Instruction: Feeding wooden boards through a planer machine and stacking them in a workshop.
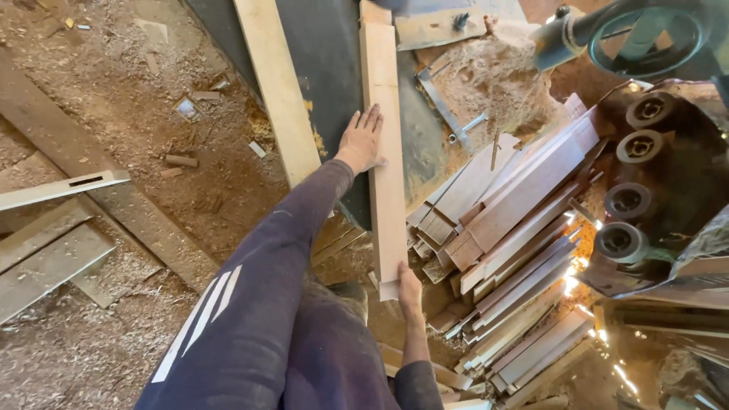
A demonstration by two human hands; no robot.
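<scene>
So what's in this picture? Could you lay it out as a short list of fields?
Place: woodworking shop, sawdust-covered floor
Left hand: flat on the side of a long pale wooden board, fingers spread
Right hand: grips the board's near end
Board: runs lengthwise away from the person over a dark machine table
Right of board: pile of cut wooden strips
Far right: machine with four black rollers
Left: a second plank
</scene>
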